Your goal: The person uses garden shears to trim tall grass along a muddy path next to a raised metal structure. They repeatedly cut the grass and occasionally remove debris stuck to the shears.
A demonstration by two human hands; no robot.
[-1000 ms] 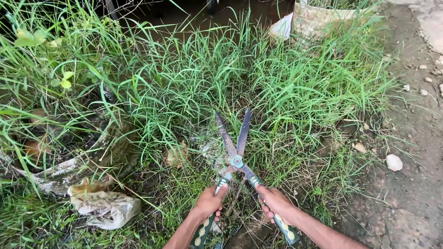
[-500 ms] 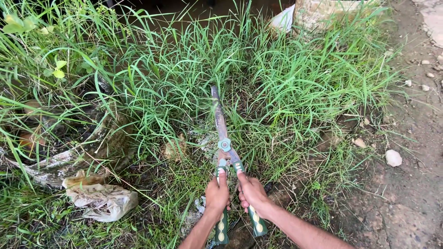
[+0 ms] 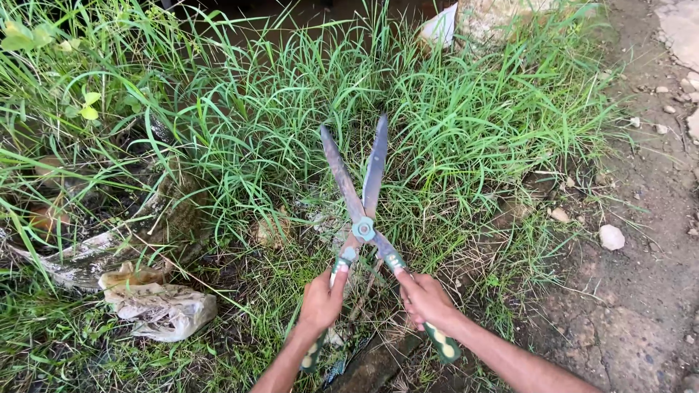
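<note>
A pair of garden shears (image 3: 362, 227) with long rusty blades and green patterned handles points away from me into tall green grass (image 3: 408, 124). The blades stand apart in a narrow V, tips low among the stems. My left hand (image 3: 321, 300) grips the left handle just below the pivot. My right hand (image 3: 424, 298) grips the right handle, whose green end sticks out past my wrist.
A crumpled dirty plastic bag (image 3: 156, 306) lies at the lower left beside rotting debris. Bare dirt ground (image 3: 641, 291) with small stones, one pale stone (image 3: 611, 236), runs along the right. A whitish sack (image 3: 444, 25) sits at the top behind the grass.
The shear blades were open a second ago, snapped shut half a second ago, and now stand open again. My hands have spread apart with the handles.
</note>
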